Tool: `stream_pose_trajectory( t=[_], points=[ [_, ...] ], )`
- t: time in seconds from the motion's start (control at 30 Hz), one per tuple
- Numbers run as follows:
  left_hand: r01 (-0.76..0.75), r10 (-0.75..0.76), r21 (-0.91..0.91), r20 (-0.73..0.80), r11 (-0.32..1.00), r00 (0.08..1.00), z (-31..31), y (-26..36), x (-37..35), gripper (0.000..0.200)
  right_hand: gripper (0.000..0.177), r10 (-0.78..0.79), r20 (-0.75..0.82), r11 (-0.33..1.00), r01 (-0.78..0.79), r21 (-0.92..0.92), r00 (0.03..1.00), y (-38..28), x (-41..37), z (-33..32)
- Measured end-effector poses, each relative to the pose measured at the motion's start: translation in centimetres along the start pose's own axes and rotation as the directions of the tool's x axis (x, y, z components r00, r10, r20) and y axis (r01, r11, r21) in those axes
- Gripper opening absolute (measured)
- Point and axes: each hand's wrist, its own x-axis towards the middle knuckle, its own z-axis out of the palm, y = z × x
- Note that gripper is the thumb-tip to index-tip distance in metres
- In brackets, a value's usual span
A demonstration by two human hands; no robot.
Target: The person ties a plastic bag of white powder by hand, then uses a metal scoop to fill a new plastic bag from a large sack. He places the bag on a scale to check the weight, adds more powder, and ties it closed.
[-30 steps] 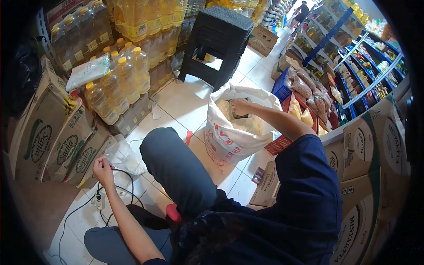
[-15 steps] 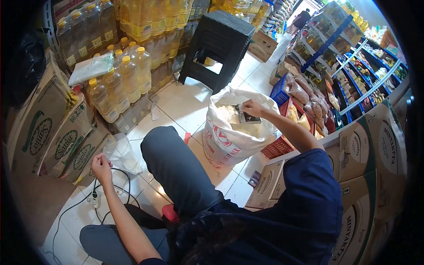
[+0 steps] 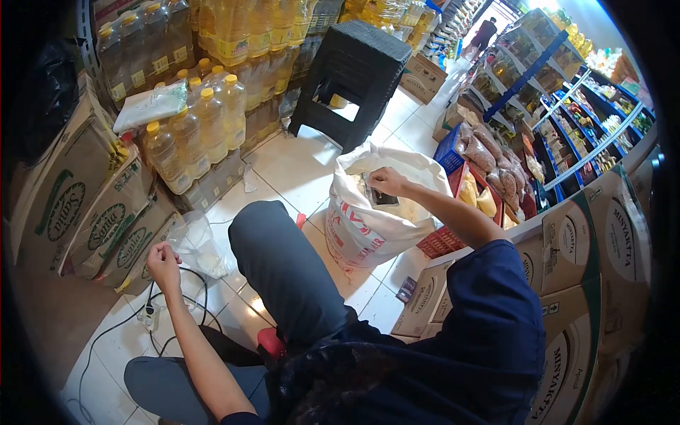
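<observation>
My right hand (image 3: pixel 387 182) is closed on a dark scoop (image 3: pixel 382 198), down inside the mouth of a large white woven sack (image 3: pixel 372 230) with red print. Pale powder lies in the sack around the scoop, whose front end is partly hidden by the powder and the sack's rim. At the left, my left hand (image 3: pixel 163 266) has its fingers pinched together at the edge of a clear plastic bag (image 3: pixel 202 244). Something white sits low in that bag, which rests near the floor beside my knee.
A black stool (image 3: pixel 350 78) stands behind the sack. Bottles of yellow oil (image 3: pixel 205 124) and cartons (image 3: pixel 92 212) line the left, with a black cable (image 3: pixel 120 333) on the tiles. More cartons (image 3: pixel 567 248) and a red crate (image 3: pixel 443 241) are at the right. A distant person (image 3: pixel 485 32) stands near the doorway.
My right hand has moved left and slightly down in the sack, pushing the scoop into the powder. The plastic bag has shifted shape slightly; my left hand is nearly still.
</observation>
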Motion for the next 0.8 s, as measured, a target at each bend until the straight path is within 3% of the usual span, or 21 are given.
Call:
stream_pose_trajectory(
  t=[0.17, 0.4, 0.53, 0.8],
  points=[
    [0.012, -0.012, -0.033, 0.001, 0.999, 1.0, -0.3, 0.1, -0.2, 0.013, 0.025, 0.121, 0.045, 0.985, -0.126, 0.12, 0.992, 1.3, -0.9, -2.1],
    [0.018, -0.018, 0.027, -0.001, 0.999, 1.0, -0.2, 0.7, -0.3, 0.012, 0.027, 0.23, -0.144, 0.947, -0.186, 0.263, 0.963, 3.9, -3.1, -4.7],
    [0.03, -0.03, 0.021, -0.01, 0.999, 1.0, -0.4, 0.8, -0.3, 0.013, 0.024, 0.184, -0.222, 0.981, -0.164, 0.102, 0.958, 2.8, -4.8, -6.1],
    [0.018, -0.018, 0.001, -0.017, 1.0, 1.0, -0.5, 0.7, -0.4, 0.012, 0.032, 0.238, -0.207, 0.962, -0.26, -0.088, 0.949, 2.2, -5.7, -7.1]
  ],
)
